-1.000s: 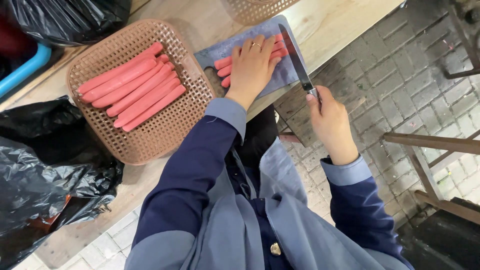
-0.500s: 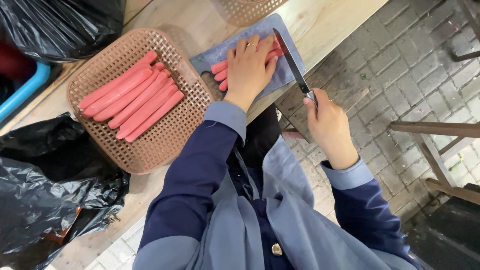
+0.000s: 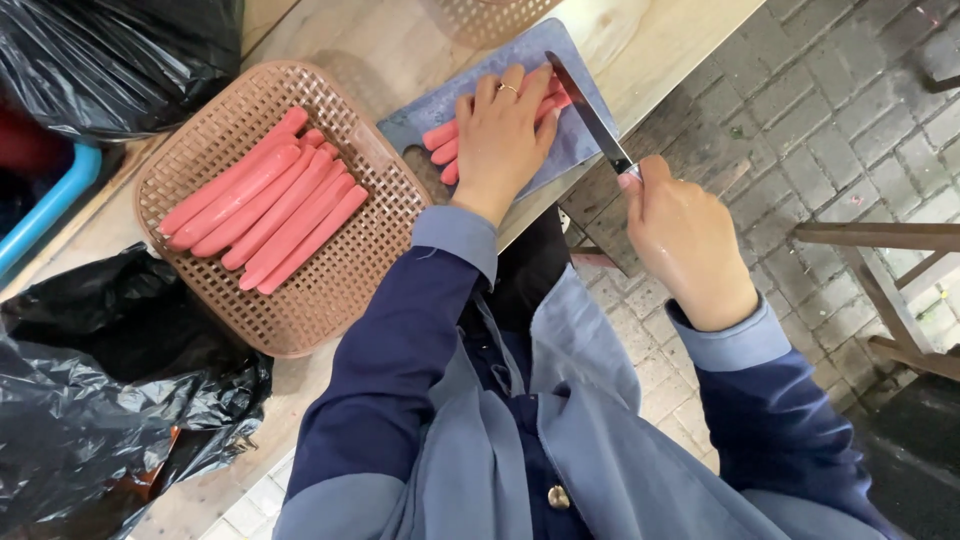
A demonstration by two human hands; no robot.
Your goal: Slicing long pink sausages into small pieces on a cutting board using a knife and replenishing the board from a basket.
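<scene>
While left hand (image 3: pixel 503 140) presses flat on sausages (image 3: pixel 445 150) top center, right hand (image 3: pixel 685 235) grips knife (image 3: pixel 590 110) w/ fist; they're prob soft, slick, so pin mid-length.

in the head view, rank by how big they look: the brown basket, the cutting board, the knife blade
1. brown basket, clearly the largest
2. cutting board, smaller, though the left hand hides part of it
3. knife blade, by far the smallest, held in the right hand
</scene>
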